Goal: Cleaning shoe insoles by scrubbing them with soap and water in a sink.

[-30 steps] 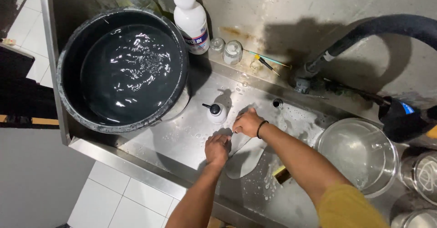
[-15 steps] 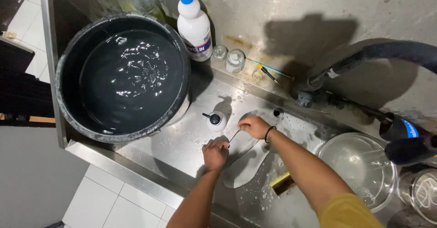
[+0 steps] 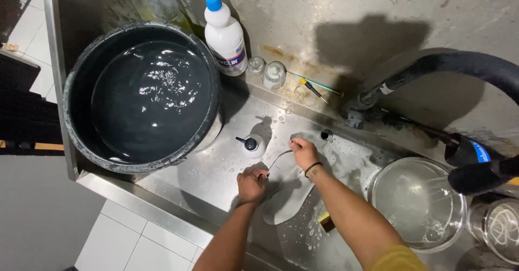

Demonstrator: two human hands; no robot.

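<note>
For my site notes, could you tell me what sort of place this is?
Probably a kitchen washing-up area: a wet stainless steel sink counter, a large black tub of water, and a white detergent bottle standing against the steel backsplash.

White bottle (image 3: 225, 33): a tall plastic bottle with a blue cap, standing at the back wall of the sink, just beside the big black basin (image 3: 141, 97).
Its label (image 3: 233, 59): a band low on the body, white with dark blue and red print.
Clear bottle (image 3: 160, 1): blue cap, behind the basin, partly cut off.
Hose label (image 3: 479, 152): a small blue patch on the black hose, at the right.
</note>
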